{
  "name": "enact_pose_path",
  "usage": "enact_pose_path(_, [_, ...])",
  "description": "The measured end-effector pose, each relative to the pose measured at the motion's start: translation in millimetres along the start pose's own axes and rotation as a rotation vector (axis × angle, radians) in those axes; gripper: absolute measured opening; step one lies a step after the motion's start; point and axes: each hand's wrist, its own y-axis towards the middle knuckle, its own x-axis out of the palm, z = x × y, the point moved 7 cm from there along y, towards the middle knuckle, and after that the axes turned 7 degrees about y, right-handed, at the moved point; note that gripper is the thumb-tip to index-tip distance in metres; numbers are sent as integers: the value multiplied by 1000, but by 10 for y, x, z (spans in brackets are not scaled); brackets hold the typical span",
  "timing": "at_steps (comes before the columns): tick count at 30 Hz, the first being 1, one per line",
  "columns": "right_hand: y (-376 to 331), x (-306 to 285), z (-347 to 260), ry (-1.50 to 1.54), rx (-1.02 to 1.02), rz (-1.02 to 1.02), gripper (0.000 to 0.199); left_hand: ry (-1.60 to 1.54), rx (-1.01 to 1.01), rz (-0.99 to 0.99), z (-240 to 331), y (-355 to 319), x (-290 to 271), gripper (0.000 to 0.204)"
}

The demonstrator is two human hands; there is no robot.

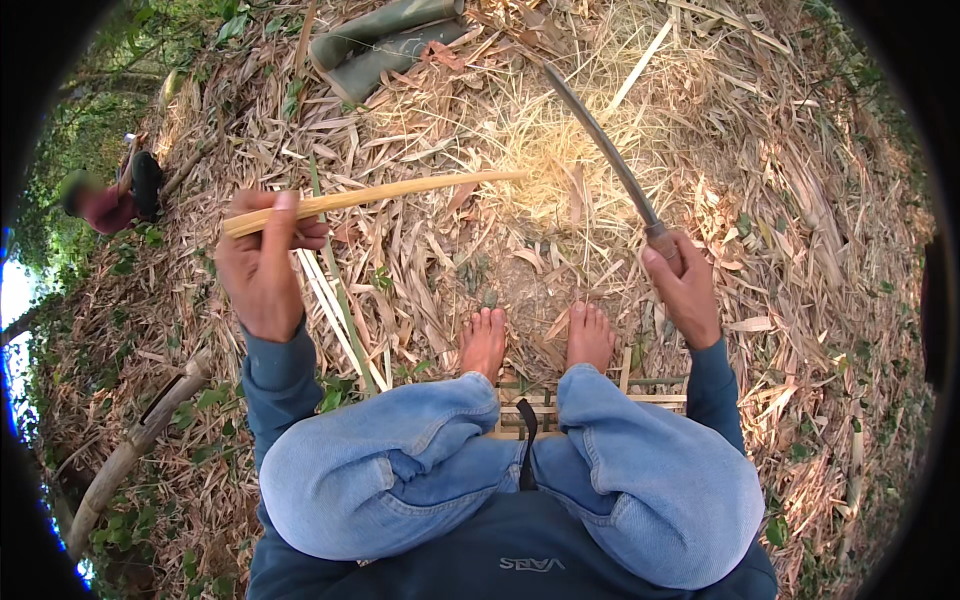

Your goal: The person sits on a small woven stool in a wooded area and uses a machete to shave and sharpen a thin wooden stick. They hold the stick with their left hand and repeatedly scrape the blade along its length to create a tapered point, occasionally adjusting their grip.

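Note:
My left hand [265,255] is closed round the thick end of a pale yellow bamboo strip [400,190]. The strip reaches out to the right and narrows to its far tip above the ground. In my right hand [685,285] is the handle of a long, narrow knife [605,145], its dark blade pointing away and to the left. Strip and blade are apart. Below them spreads a heap of fine yellow bamboo shavings [540,180].
Green rubber boots [385,50] lie at the far side. Long split strips [335,310] rest beside my left forearm. A slatted bamboo seat [650,395] shows under my legs. Dry leaves cover the ground. A log [135,445] lies at left; another person [110,200] is further off.

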Motion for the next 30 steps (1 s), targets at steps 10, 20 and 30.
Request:
enact_pose_path(10, [-168, 1265, -224, -70, -257, -332, 26, 134, 48, -133, 67, -234, 281, 16])
enact_pose_path(20, [-117, 1402, 195, -157, -224, -411, 23, 207, 90, -129, -5, -416, 301, 14])
enact_pose_path(30, [221, 1398, 497, -209, -152, -357, 20, 248, 122, -55, -37, -468, 322, 11])
